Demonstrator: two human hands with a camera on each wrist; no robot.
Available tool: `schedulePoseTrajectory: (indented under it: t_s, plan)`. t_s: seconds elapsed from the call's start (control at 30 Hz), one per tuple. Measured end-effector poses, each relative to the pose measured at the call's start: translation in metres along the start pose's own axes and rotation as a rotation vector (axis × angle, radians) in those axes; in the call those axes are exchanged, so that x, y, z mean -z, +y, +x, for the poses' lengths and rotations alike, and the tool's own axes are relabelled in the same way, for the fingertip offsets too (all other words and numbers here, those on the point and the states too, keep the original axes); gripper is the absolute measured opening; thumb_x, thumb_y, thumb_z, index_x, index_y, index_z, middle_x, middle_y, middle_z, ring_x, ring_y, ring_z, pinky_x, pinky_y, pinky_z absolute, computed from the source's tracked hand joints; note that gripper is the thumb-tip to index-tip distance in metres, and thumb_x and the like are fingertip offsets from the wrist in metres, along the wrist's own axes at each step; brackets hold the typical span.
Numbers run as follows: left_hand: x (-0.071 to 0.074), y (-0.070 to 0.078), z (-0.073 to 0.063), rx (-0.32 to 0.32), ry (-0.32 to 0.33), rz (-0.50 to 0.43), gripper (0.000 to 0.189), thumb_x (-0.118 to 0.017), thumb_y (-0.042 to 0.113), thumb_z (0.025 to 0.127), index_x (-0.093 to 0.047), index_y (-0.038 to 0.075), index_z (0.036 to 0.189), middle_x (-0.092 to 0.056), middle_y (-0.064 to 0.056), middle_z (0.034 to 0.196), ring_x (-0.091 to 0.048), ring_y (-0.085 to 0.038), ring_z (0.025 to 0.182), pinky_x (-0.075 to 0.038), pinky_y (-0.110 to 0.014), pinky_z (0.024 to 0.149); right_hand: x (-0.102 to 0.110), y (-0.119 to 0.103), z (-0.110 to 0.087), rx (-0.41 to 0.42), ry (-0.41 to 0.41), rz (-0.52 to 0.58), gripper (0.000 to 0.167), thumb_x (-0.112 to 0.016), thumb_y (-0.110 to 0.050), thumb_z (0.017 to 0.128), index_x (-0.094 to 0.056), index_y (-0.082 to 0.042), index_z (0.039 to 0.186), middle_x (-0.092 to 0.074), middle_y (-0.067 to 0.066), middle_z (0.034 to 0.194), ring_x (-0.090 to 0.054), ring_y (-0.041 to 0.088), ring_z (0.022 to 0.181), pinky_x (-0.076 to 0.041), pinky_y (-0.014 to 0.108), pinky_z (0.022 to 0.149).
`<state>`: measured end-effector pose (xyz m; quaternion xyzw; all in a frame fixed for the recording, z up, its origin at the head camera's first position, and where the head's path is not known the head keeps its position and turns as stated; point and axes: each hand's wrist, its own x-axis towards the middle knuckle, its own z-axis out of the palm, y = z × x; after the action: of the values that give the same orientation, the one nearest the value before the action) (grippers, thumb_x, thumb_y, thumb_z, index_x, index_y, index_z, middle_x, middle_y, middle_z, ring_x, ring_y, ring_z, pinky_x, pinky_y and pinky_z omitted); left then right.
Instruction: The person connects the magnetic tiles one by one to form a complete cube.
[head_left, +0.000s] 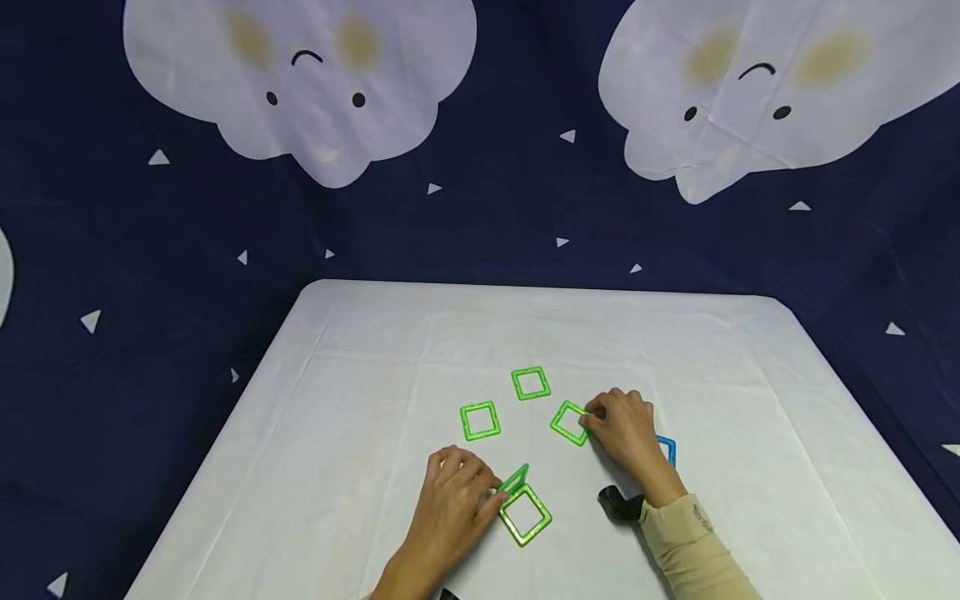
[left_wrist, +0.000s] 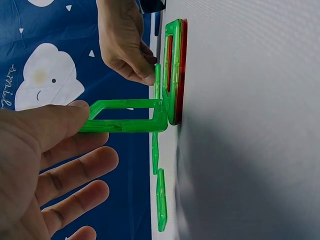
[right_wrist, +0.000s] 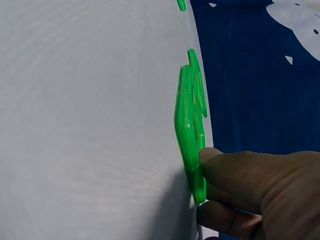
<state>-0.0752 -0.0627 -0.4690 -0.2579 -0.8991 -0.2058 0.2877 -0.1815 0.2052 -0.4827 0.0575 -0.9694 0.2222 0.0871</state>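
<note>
My left hand (head_left: 452, 500) pinches a green magnetic square tile (left_wrist: 125, 126) between thumb and forefinger, its other fingers spread. That tile stands on edge against a flat green square tile (head_left: 537, 502), which lies over a red tile (left_wrist: 183, 60) in the left wrist view. My right hand (head_left: 624, 425) pinches the near corner of another green square tile (right_wrist: 186, 125), close to the tabletop; whether it is lifted I cannot tell. Farther off lie two more green square tiles, one at the left (head_left: 463, 423) and one at the back (head_left: 516, 386).
A blue tile (head_left: 672, 452) lies partly hidden behind the right wrist. A black curved piece (head_left: 621, 505) sits at the right sleeve (head_left: 686, 537). The white-covered table (head_left: 337, 417) ends at a dark blue backdrop (head_left: 510, 233) with clouds.
</note>
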Motion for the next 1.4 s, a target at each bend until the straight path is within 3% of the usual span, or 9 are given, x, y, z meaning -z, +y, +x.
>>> schedulePoseTrajectory:
  t_s: [0.7,1.4]
  plan:
    - [0.0018,0.0014,-0.0007,0.002,0.004,0.002,0.013,-0.078,0.031,0.071,-0.070,0.021,0.072,-0.064,0.012,0.074,-0.057,-0.011,0.087,-0.040,-0.039,0.093,-0.0021,-0.0012,0.0023,-0.030,0.006,-0.019,0.008,-0.074,-0.018,0.076,-0.072,-0.011,0.080,-0.061,0.002,0.074,-0.048,0.022,0.073,-0.031,0.040,0.070]
    - [0.0015,0.0017,0.0001,0.029,-0.013,-0.001,0.013,-0.078,0.032,0.072,-0.072,0.021,0.075,-0.065,0.012,0.075,-0.058,-0.011,0.088,-0.040,-0.039,0.093,0.0053,-0.0013,-0.0027,0.024,0.114,0.156,0.008,-0.073,-0.015,0.079,-0.068,-0.009,0.083,-0.069,0.005,0.073,-0.051,0.021,0.074,-0.032,0.046,0.083]
